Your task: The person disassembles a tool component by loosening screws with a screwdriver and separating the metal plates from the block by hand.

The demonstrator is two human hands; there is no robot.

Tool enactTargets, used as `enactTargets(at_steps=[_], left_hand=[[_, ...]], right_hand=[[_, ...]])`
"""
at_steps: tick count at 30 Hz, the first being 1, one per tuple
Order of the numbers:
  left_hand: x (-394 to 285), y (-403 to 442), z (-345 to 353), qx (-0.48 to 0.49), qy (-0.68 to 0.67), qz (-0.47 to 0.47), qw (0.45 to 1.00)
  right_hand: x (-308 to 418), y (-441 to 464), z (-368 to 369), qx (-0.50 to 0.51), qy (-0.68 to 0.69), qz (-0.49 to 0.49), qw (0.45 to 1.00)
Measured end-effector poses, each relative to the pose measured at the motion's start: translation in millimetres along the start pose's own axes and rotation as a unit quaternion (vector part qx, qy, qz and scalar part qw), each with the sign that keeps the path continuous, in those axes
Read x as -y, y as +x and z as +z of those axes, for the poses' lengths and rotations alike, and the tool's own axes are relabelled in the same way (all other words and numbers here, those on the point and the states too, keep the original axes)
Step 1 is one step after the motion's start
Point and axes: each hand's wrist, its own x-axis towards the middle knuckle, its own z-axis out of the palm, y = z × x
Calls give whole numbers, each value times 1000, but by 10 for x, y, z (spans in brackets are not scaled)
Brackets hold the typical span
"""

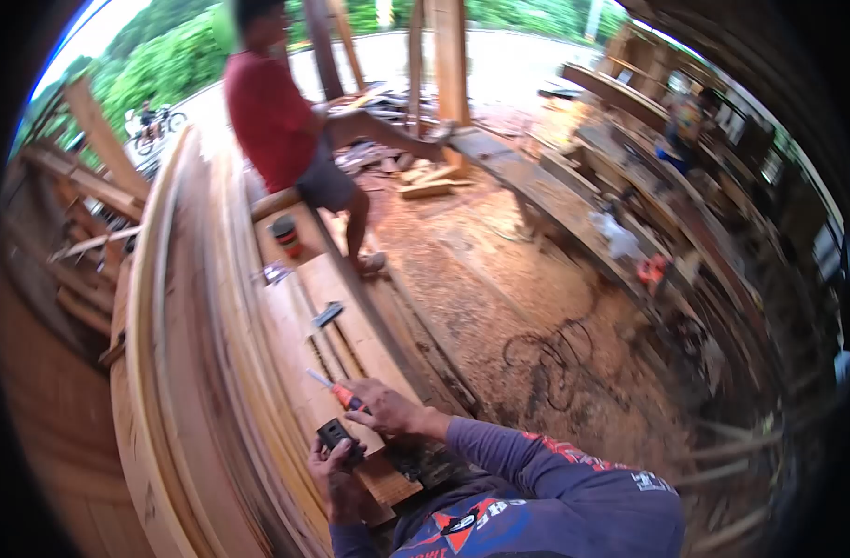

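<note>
My right hand (pixel 385 406) is closed around a screwdriver (pixel 344 393) with a red and black handle, its pale shaft pointing up and left. Just below and to the left, my left hand (pixel 334 468) grips a small dark block-shaped device (pixel 335 433). Both hands are over a light wooden board (pixel 299 369) near my body. Farther up on the boards rests a dark tool with a flat head (pixel 328 314), and beyond it stands a dark and red container (pixel 285 235).
A person in a red shirt (pixel 267 121) sits on the lumber, one leg stretched toward a long plank (pixel 536 191). Long boards (pixel 197 279) lie at the left. A dark cable (pixel 555 358) coils on the sawdust-covered floor (pixel 462 270). More timber is stacked at the right.
</note>
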Motion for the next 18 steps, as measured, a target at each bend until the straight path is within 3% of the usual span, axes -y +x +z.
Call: enactTargets(at_steps=[2,7,10,11,12,13,14,16,18], left_hand=[[-13,-14,75,6,-2,19,1000],[-38,3,114,42,27,-32,998],[12,0,7,39,23,-39,998],[19,-28,-34,41,16,-39,998],[32,-31,-32,29,17,-37,999],[32,-26,-52,2,19,-37,999],[11,-37,-75,-1,25,-42,999],[-26,-75,-135,-12,38,-39,998],[15,-129,-296,-8,31,-27,999]], right_hand=[[-20,-69,-4,-4,40,36,999],[39,102,-177,34,107,121,986],[-99,129,-103,-9,106,144,984],[-122,141,-114,-10,86,131,988],[-375,116,-33,-16,-134,-91,987],[-115,165,-204,-15,-20,58,998],[-118,222,-243,40,137,207,968],[-395,102,-141,4,220,230,948],[-81,171,-342,11,192,296,936]])
